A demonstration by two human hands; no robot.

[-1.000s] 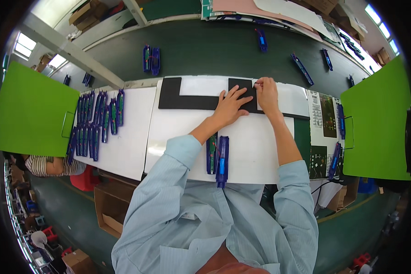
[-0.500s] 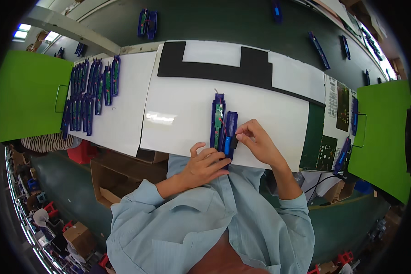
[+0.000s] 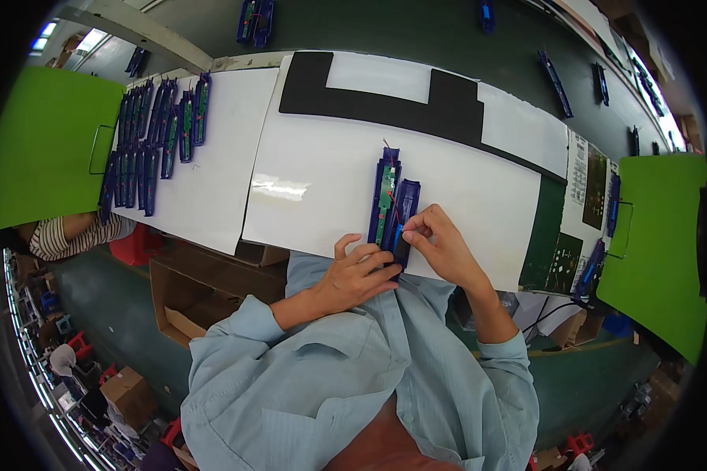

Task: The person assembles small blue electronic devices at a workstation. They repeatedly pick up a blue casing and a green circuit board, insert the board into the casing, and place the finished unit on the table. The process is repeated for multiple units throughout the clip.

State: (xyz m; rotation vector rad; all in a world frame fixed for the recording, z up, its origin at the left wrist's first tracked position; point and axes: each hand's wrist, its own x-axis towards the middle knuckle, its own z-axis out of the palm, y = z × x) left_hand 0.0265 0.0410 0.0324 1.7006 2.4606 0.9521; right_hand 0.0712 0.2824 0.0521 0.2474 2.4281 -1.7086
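Observation:
A narrow blue-purple plastic casing lies in two halves on the white work mat [image 3: 322, 216] in front of me. The left half holds a green circuit board [image 3: 386, 192], with red wires running across to the right half [image 3: 408, 202]. In that half, a blue cylindrical battery is mostly covered by a small black pad [image 3: 401, 252] and my fingers. My left hand [image 3: 360, 273] grips the near ends of both halves, fingers curled over them. Thumb and forefinger of my right hand [image 3: 441, 247] pinch at the black pad's upper edge; the exact contact is partly hidden.
Several similar casings with boards [image 3: 147, 141] stand in rows at the left. A black foam frame [image 3: 353, 111] lies along the mat's far side. Green panels [image 3: 43, 149] flank both sides. Beyond is a dark green surface with scattered casings [image 3: 555, 82]. A co-worker's striped sleeve [image 3: 51, 238] shows at left.
The black pad has moved from the right edge of the casing half onto the battery, with my right hand moving slightly left over it. My left hand still grips the near ends.

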